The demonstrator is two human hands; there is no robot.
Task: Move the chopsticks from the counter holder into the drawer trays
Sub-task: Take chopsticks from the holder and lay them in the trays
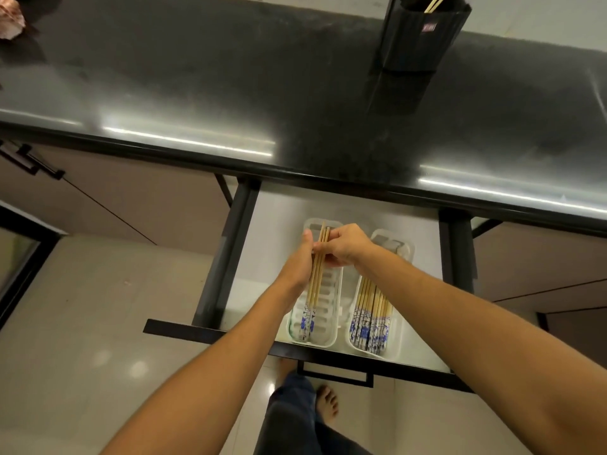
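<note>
A small bundle of wooden chopsticks (317,277) with blue-and-white patterned ends is held over the left white tray (331,310) in the open drawer. My left hand (300,261) presses against the bundle's left side, and my right hand (345,246) pinches it near the top. Their patterned ends reach down into the left tray. The right white tray (399,254) holds several matching chopsticks (372,310). On the counter at the back stands a black ribbed holder (417,37) with two chopstick tips (435,3) sticking out.
The black glossy counter (230,93) overhangs the drawer. The drawer's black front rail and handle (335,372) lie near me. A pinkish object (11,23) lies at the counter's far left. My bare foot (326,403) and trouser leg are on the tiled floor below.
</note>
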